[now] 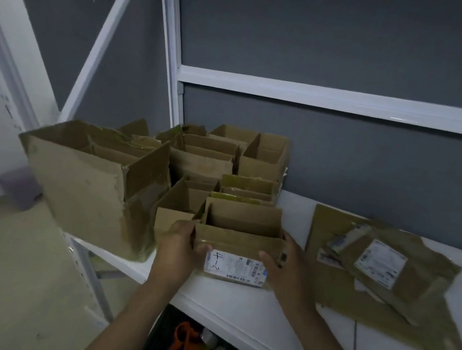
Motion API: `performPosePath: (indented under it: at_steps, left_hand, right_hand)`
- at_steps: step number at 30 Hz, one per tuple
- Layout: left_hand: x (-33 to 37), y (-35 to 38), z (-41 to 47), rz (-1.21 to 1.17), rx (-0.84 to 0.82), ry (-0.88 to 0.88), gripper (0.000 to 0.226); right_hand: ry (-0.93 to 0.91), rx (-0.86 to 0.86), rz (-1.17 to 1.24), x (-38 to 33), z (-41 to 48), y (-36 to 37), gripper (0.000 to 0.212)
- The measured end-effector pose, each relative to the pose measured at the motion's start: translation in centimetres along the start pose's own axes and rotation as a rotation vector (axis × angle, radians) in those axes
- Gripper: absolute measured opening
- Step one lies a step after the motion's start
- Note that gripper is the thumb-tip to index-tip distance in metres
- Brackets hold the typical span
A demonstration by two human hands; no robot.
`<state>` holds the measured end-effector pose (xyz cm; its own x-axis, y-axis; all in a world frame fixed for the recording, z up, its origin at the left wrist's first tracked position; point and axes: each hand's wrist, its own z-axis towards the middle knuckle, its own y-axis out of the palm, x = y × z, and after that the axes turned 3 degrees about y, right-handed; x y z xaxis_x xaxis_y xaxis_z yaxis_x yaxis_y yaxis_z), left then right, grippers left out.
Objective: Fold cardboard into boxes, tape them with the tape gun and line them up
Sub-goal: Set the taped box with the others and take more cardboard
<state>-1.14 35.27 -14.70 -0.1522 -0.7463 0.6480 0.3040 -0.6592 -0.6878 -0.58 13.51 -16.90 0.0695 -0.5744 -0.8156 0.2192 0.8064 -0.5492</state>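
Observation:
A small open cardboard box [237, 242] with a white shipping label on its near side stands on the white shelf [237, 306]. My left hand [183, 244] grips its left end, thumb on the front. My right hand [283, 261] grips its right end, thumb on the front near the label. Behind it stand several other open folded boxes [220, 159] in rows. A pile of flattened cardboard [380, 274] with labels lies on the shelf to the right. No tape gun is in view.
A large open box [92, 184] sits at the shelf's left corner, overhanging the edge. White rack uprights [170, 45] rise behind against a grey wall. Below the shelf, an orange object [183, 337] shows. A purple thing [19, 185] lies on the floor at left.

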Motion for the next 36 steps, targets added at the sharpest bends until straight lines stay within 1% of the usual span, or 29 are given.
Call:
performPosePath:
  at_steps: [2, 5, 9, 11, 14, 16, 17, 20, 21, 24, 26, 29, 32, 34, 36]
  left_hand:
    - [-0.9, -0.1, 0.3, 0.112, 0.01, 0.047, 0.022]
    - [-1.8, -0.6, 0.8, 0.233, 0.006, 0.125, 0.038]
    - [-2.1, -2.1, 1.2, 0.306, -0.042, 0.25, 0.063]
    - [-1.3, -2.5, 1.3, 0.322, -0.026, 0.328, 0.07]
    - [1.4, -2.7, 1.2, 0.389, -0.037, 0.441, 0.062]
    - [3.6, -2.0, 1.4, 0.397, -0.07, 0.524, 0.053]
    - [4.8, -1.4, 1.4, 0.391, -0.089, 0.565, 0.049]
    - [9.0, 1.2, 1.6, 0.391, -0.166, 0.648, 0.035]
    - [10.5, 2.2, 1.6, 0.397, -0.182, 0.664, 0.036]
    - [14.5, 6.5, 2.0, 0.415, -0.216, 0.675, 0.055]
    - [16.8, 9.7, 2.2, 0.442, -0.258, 0.664, 0.063]
    - [19.3, 14.3, 2.5, 0.507, -0.358, 0.578, 0.054]
    - [19.8, 18.0, 2.7, 0.481, -0.428, 0.473, 0.057]
    - [19.6, 19.9, 3.0, 0.466, -0.468, 0.417, 0.063]
    - [19.3, 21.5, 3.6, 0.448, -0.508, 0.356, 0.066]
  right_hand:
    - [0.002, 0.009, -0.022, -0.6, -0.1, 0.2, 0.066]
    - [0.023, 0.019, -0.061, -1.5, -0.6, 0.2, 0.063]
    - [0.046, -0.031, -0.145, -2.1, -1.4, -0.8, 0.061]
    - [0.031, -0.05, -0.262, -2.1, -1.8, -1.8, 0.058]
    - [0.061, -0.071, -0.524, -2.1, -2.3, -4.4, 0.053]
    - [0.089, -0.086, -0.61, -1.8, -2.5, -6.5, 0.042]
    - [0.11, -0.09, -0.633, -1.4, -2.7, -7.7, 0.042]
    - [0.096, -0.072, -0.682, 0.0, -3.2, -11.5, 0.051]
    - [0.099, -0.071, -0.717, 0.5, -3.2, -12.9, 0.052]
    - [0.118, -0.057, -0.815, 2.9, -3.1, -16.9, 0.056]
    - [0.102, -0.06, -0.861, 4.6, -2.8, -19.6, 0.059]
    - [0.134, -0.098, -0.863, 7.5, -1.9, -23.4, 0.048]
    - [0.172, -0.143, -0.87, 10.6, -0.4, -25.7, 0.039]
    - [0.141, -0.194, -0.897, 12.8, 0.9, -26.3, 0.038]
    - [0.141, -0.24, -0.836, 14.4, 2.0, -26.3, 0.042]
